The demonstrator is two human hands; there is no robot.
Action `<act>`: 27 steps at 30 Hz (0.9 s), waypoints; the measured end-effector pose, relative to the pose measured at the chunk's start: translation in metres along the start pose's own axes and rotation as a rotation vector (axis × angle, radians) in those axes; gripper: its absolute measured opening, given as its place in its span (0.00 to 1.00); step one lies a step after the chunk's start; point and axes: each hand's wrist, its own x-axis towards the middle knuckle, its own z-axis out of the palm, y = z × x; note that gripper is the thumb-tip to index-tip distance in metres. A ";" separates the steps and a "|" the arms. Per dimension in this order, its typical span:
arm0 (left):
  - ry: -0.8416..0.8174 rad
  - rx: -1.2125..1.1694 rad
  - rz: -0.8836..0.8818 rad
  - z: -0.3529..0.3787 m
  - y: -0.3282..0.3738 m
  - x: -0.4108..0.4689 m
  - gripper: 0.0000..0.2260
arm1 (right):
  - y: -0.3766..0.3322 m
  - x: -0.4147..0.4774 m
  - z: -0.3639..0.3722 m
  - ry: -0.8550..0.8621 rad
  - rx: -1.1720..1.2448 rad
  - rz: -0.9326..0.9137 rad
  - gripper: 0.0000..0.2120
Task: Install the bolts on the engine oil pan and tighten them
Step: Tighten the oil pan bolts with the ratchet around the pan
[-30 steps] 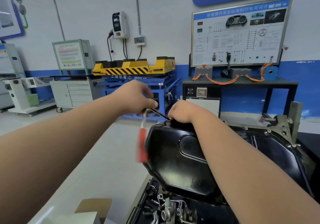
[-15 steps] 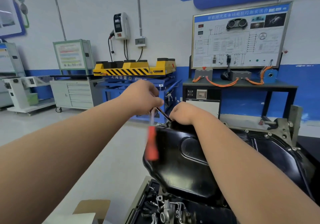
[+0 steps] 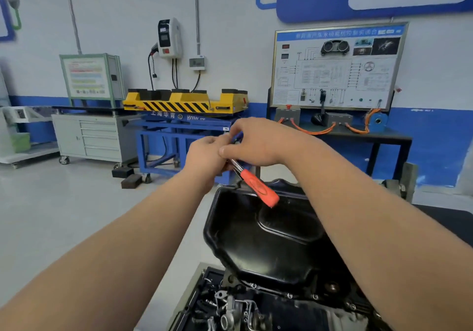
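Orange-handled ratchet wrench [image 3: 259, 188] held in the air between two bare hands above the far rim of a black engine oil pan [image 3: 268, 243], its grip slanting down and toward the camera without touching the pan. Both forearms reach forward from the lower corners and meet at centre, the hands pressed together. The left hand [image 3: 204, 155] is seen from the back, its fingers curled away from the camera round the tool's metal shaft where it leaves the hands. The right hand [image 3: 258, 142] arches over from the right with the wrist bent, its thumb against the left hand and its fingers bent down over the head end of the tool; whether they pinch that end cannot be told, as the hands hide it. The pan sits on an engine [image 3: 230, 312] at lower right, with small bolt heads [image 3: 289, 296] visible along its near flange. Behind stand a yellow-and-black lift platform [image 3: 184, 103], a grey drawer cabinet [image 3: 94, 136] and a wiring training board [image 3: 335, 67].
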 end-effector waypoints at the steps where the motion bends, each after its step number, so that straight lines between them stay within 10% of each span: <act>1: -0.006 -0.104 -0.041 0.002 -0.003 0.000 0.12 | -0.012 -0.004 -0.002 0.036 -0.178 -0.027 0.16; 8: -0.022 -0.767 -0.227 0.008 -0.027 -0.005 0.10 | -0.050 -0.017 0.002 -0.097 -0.737 -0.020 0.15; 14: 0.074 0.280 0.460 0.021 -0.060 -0.024 0.06 | -0.052 -0.015 -0.002 -0.127 -1.002 -0.055 0.05; 27: -0.073 0.797 0.308 0.015 -0.057 0.014 0.15 | -0.053 -0.002 -0.002 -0.136 -0.986 -0.047 0.13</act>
